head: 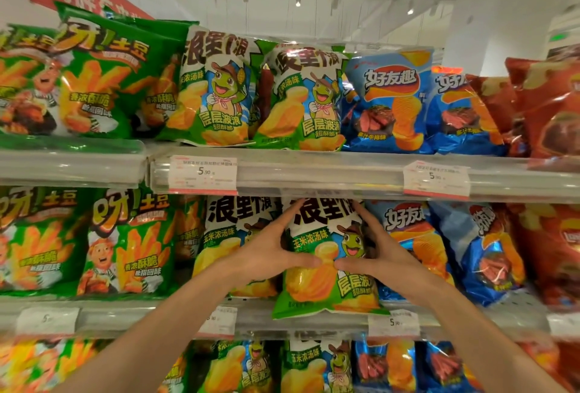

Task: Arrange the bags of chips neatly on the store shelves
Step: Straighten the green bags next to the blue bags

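Note:
A green and white chip bag with a cartoon turtle [326, 286] stands on the middle shelf [314, 320], its bottom hanging over the shelf's front edge. My left hand [273, 248] grips its left side, thumb across the front. On the bag's right side my right hand [373, 251] holds it the same way, and the two thumbs nearly meet at the bag's middle. A second turtle bag [232, 232] stands just to the left, partly behind my left hand.
Green fry bags [125, 242] fill the left of each shelf, blue steak-flavour bags [480, 254] and red bags [552, 251] the right. The top shelf [314, 173] carries the same rows above. Price tags [202, 174] hang on the rails. More turtle bags [317, 367] sit below.

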The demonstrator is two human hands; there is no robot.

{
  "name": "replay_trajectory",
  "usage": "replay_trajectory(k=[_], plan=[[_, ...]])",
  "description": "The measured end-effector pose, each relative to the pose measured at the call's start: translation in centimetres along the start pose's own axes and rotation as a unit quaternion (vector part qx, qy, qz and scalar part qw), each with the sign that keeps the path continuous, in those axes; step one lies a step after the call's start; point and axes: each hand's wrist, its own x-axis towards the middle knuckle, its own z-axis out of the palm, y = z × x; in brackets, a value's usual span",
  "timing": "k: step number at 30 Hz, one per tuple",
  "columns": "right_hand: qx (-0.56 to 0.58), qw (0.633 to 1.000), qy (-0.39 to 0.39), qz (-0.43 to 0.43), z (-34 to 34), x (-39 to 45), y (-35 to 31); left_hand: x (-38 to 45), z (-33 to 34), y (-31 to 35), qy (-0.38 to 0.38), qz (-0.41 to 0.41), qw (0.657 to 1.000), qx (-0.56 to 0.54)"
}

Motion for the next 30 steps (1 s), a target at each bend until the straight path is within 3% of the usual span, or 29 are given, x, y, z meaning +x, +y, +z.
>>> replay_trajectory(k=[3, 5, 7, 9, 11, 13, 16, 20, 23, 30], plan=[[-0.003, 1.0, 0.026, 0.003, -0.7, 0.3, 0.1, -0.6, -0.2, 0.0, 0.042, 0.008, 0.999, 0.007], [-0.018, 0.999, 0.048, 0.002, -1.1, 0.7, 0.0, -1.5, -0.9, -0.1, 0.13, 0.027, 0.99, 0.057], [-0.044, 0.997, 0.066, 0.006, -0.8, 1.3, 0.2, -2.4, -2.0, -0.9, 0.245, 0.066, 0.951, 0.179], [-0.049, 0.997, 0.063, 0.022, 0.1, 2.1, 0.8, -2.7, -2.9, -2.5, 0.309, 0.094, 0.891, 0.32], [-0.067, 0.995, 0.062, 0.035, 1.1, 2.6, 1.4, -2.5, -3.4, -4.6, 0.289, 0.054, 0.864, 0.409], [-0.121, 0.989, 0.08, 0.028, 1.8, 2.8, 1.6, -2.2, -3.3, -6.5, 0.24, -0.002, 0.871, 0.43], [-0.246, 0.96, 0.133, -0.014, 2.9, 2.5, 1.2, -1.9, -3.0, -7.9, 0.233, 0.004, 0.852, 0.469], [-0.46, 0.862, 0.185, -0.1, 6.1, 2.8, 1.1, -2.0, -3.0, -8.2, 0.24, 0.015, 0.831, 0.502], [-0.551, 0.807, 0.191, -0.093, 8.5, 3.4, 1.8, -2.0, -3.0, -8.3, 0.228, 0.001, 0.828, 0.513], [-0.566, 0.794, 0.216, -0.057, 10.0, 4.3, 2.1, -1.9, -3.1, -8.6, 0.228, -0.002, 0.824, 0.518]])
